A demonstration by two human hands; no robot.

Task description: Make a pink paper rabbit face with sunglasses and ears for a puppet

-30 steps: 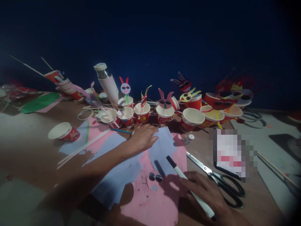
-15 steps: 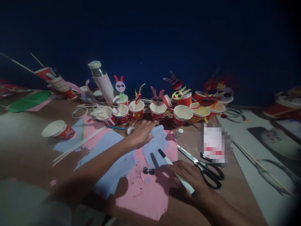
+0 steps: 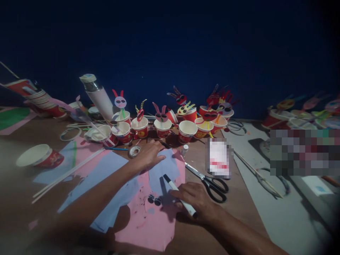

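- We have a white marker (image 3: 183, 200) in our right hand (image 3: 196, 200), its fingers closed around the barrel, the black end slanting up and away over the blue paper (image 3: 162, 177).
- Our left hand (image 3: 149, 154) reaches forward, palm down, at the far end of that blue sheet, thumb apart from the fingers; we cannot tell whether the fingertips pinch anything.
- Under both sheets of blue lies pink paper (image 3: 148, 228), dotted with dark specks.
- Between our hands, near the marker's shadow, we see two black eyes (image 3: 154, 200) on a pink patch.
- Just left of our left hand sits a roll of white tape (image 3: 134, 151).
- Beyond our right hand, scissors (image 3: 212, 186) lie with their blades toward the pink paper's edge, near a small white-capped bottle (image 3: 185, 150).
- Past the papers we have a row of red-and-white paper cups (image 3: 187, 134), several bearing paper faces with ears, and a tilted flask (image 3: 100, 102) behind.
- To our left, one cup (image 3: 50, 157) lies tipped over, near long pale sticks (image 3: 70, 173).
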